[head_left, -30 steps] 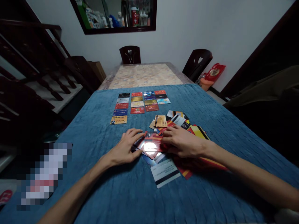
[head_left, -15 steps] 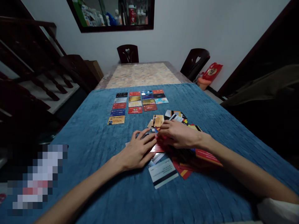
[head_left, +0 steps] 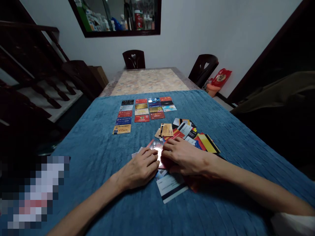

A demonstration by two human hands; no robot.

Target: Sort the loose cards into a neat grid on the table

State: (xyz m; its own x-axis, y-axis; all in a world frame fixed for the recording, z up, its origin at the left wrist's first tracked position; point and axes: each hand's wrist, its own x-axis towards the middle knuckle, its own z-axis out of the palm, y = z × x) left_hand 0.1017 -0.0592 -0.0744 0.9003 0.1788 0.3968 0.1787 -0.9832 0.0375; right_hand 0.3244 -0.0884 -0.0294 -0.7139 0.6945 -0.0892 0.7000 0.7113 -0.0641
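Observation:
My left hand [head_left: 145, 167] has its fingers curled on the left side of a glossy card [head_left: 155, 145] that catches bright glare. Across from it, my right hand [head_left: 184, 156] bends its fingers over the card's right side; its thumb and fingertips are mostly hidden. Around and beneath both hands lies a loose pile of plastic cards. A light grey card with a dark stripe [head_left: 171, 187] lies nearest me. Beyond the right hand are a yellow card [head_left: 209, 143], a striped silver card [head_left: 184, 129] and a tan card [head_left: 166, 129].
Farther off, several cards stand in neat overlapping columns, with a yellow card [head_left: 122, 129] nearest me at left. A blue cloth [head_left: 98, 144] covers this end of the table; the patterned tabletop [head_left: 150, 80] shows beyond. Dark chairs [head_left: 134, 59] stand around it.
My right hand has shifted a little nearer me, uncovering cards at the pile's far side. My left hand has drawn slightly back with its fingers more curled. Glare now shows on the card between them.

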